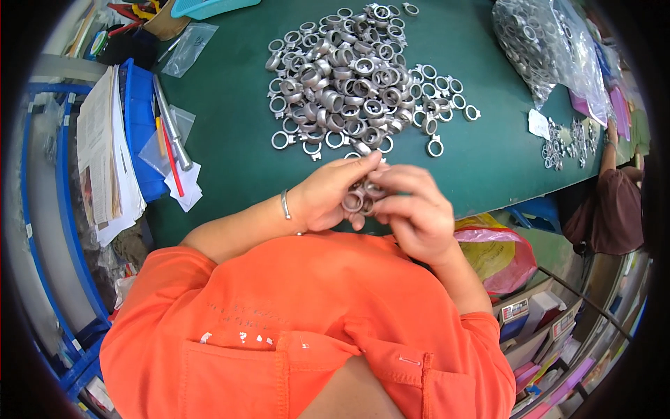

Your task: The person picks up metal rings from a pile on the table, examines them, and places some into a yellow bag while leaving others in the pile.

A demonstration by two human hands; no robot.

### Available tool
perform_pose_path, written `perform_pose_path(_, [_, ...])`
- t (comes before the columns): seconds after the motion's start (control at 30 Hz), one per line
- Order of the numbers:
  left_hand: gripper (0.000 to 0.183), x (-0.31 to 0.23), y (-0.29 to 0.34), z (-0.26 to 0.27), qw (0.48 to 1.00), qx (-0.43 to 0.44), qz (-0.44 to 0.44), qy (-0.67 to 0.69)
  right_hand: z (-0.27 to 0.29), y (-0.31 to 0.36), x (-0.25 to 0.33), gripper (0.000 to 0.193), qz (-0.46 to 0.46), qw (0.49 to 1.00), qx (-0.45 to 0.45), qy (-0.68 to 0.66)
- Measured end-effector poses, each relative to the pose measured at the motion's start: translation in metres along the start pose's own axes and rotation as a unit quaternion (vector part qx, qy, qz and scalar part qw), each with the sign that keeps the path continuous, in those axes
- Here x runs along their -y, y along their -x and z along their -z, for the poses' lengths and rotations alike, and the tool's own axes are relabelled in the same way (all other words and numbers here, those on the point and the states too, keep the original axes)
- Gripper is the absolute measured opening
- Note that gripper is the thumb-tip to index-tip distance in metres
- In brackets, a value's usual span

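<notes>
Your left hand (322, 197) cups several metal rings (353, 202); your right hand (427, 222) pinches them with its fingers (410, 180), near the ring pile (342, 91) on the bench (223, 115)

Wearer in bright orange shirt (307, 279), short-sleeved. Landmark: stitched chest panel (234, 380), person's left side. Just beyond its edge, small white flecks (251, 339); past those, rows of tiny dark marks (244, 318), illegible. To panel's right, front open, bordered by seamed placket (408, 363) with pale stitched slit. Well forward of panel, silver-coloured bangle (285, 204), left wrist (296, 202).
</notes>
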State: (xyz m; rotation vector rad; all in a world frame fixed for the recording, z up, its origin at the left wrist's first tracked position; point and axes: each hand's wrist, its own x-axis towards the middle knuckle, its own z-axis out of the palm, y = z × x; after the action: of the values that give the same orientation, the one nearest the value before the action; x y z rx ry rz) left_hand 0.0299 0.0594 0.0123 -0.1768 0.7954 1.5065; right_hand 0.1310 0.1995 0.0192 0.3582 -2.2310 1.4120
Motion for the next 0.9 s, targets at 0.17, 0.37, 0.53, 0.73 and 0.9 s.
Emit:
perform_pose_path(0.17, [0.015, 0.002, 0.002, 0.007, 0.999, 0.011, 0.008, -0.039, 0.021, 0.010, -0.027, 0.013, -0.083, 0.952, -0.113, 0.273])
perform_pose_path(0.37, [0.011, 0.000, 0.002, 0.001, 0.990, -0.004, -0.064, -0.124, 0.034, 0.021, -0.038, 0.009, -0.249, 0.950, -0.069, 0.172])
perform_pose_path(0.53, [0.014, 0.000, 0.004, -0.003, 0.979, -0.033, -0.097, -0.175, 0.014, 0.024, -0.019, 0.003, -0.330, 0.900, -0.147, -0.246])
perform_pose_path(0.73, [0.017, -0.002, 0.007, -0.008, 0.973, -0.045, -0.116, -0.195, 0.009, 0.017, -0.019, 0.013, -0.117, 0.991, -0.054, -0.044])
perform_pose_path(0.9, [0.016, -0.001, 0.008, -0.005, 0.962, -0.045, -0.134, -0.234, 0.008, 0.012, -0.018, 0.016, -0.026, 0.996, -0.035, 0.075])
